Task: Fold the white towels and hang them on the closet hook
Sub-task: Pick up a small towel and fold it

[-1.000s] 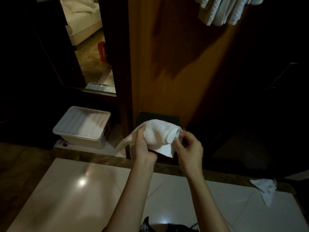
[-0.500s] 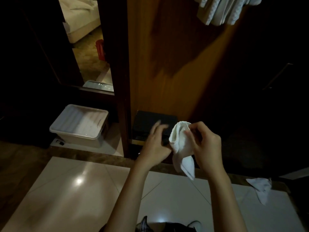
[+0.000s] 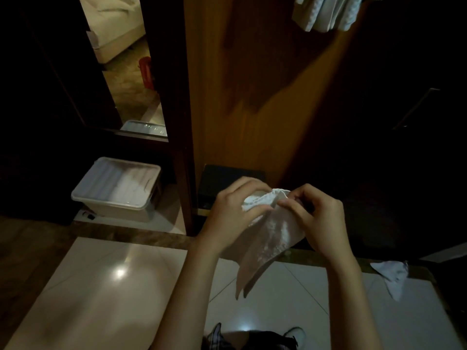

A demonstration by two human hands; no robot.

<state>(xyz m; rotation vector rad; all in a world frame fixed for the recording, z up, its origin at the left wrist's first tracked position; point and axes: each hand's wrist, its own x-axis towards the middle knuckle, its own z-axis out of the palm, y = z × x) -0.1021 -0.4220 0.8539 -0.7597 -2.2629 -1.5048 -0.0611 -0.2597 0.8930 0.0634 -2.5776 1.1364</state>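
A small white towel (image 3: 267,238) hangs in front of me, held at its bunched top edge by both hands. My left hand (image 3: 232,215) grips the top from the left, fingers curled over the cloth. My right hand (image 3: 318,218) pinches the same edge from the right. The towel's lower part droops to a point above the floor tiles. Several white towels (image 3: 326,13) hang at the top of the wooden closet panel; the hook itself is hidden. Another white towel (image 3: 391,274) lies crumpled on the floor at the right.
A lidded plastic bin (image 3: 118,188) stands on the floor at the left, below a mirror (image 3: 121,61). A dark box (image 3: 227,180) sits at the foot of the wooden panel (image 3: 252,97). Glossy floor tiles (image 3: 113,286) spread below. The closet interior at right is dark.
My left hand has come back onto the towel's top edge beside my right hand. The towel has opened out and now hangs longer and wider than half a second ago.
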